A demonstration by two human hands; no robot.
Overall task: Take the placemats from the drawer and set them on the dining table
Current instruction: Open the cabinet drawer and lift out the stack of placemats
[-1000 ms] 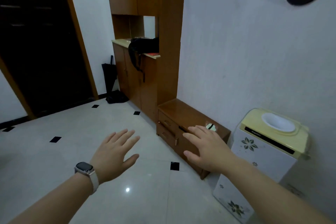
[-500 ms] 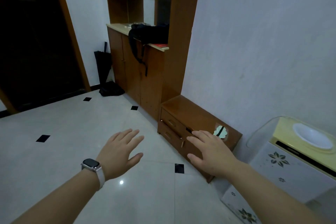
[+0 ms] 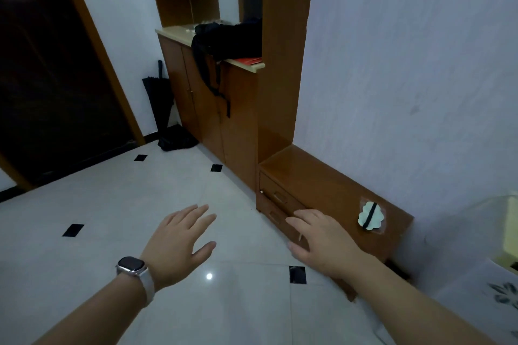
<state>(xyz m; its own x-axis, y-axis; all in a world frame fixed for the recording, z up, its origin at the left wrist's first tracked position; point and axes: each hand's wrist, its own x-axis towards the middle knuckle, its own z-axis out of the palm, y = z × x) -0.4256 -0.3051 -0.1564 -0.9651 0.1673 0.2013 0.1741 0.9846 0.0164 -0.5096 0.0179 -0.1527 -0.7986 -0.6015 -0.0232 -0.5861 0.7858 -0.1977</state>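
Low wooden drawer chest (image 3: 322,185) at right of centre, against the pale wall, brown and glossy on top. Two drawers stacked at its near-left end: upper drawer (image 3: 276,193) and lower drawer (image 3: 273,217), both shut, each with a small metal pull. Contents hidden; no placemats in sight. Pale scalloped sticker (image 3: 370,216) with a dark stripe lying on the chest's top toward its right end.

Right hand (image 3: 322,241) open, fingers spread, palm down, in front of the chest's front face at lower centre; touching it or not, cannot tell. Left hand (image 3: 179,244) open and spread too, holding nothing, hovering over the white tiled floor (image 3: 112,218) at lower left of centre, smartwatch (image 3: 131,266) on the wrist.

Tall wooden cabinet (image 3: 224,106) at upper centre, doors closed, with a black bag (image 3: 227,39) on its ledge, strap hanging down the front. Folded black umbrella (image 3: 159,101) leaning in the corner at left of it.
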